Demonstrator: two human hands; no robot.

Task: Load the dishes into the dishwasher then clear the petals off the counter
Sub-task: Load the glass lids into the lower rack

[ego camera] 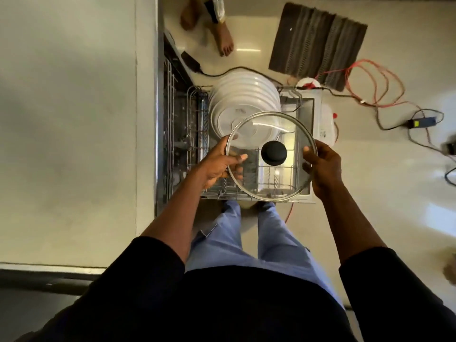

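I hold a round glass pot lid with a steel rim and a black knob, level above the pulled-out lower rack of the open dishwasher. My left hand grips the lid's left rim, thumb on top. On the opposite side my right hand grips the right rim the same way. Several white plates stand on edge in the rack's far half, just beyond the lid. The rack's near half shows bare tines through the glass.
A pale counter runs along the left. Another person's bare feet stand beyond the dishwasher. A dark ribbed mat, red and black cables and a power adapter lie on the floor to the right.
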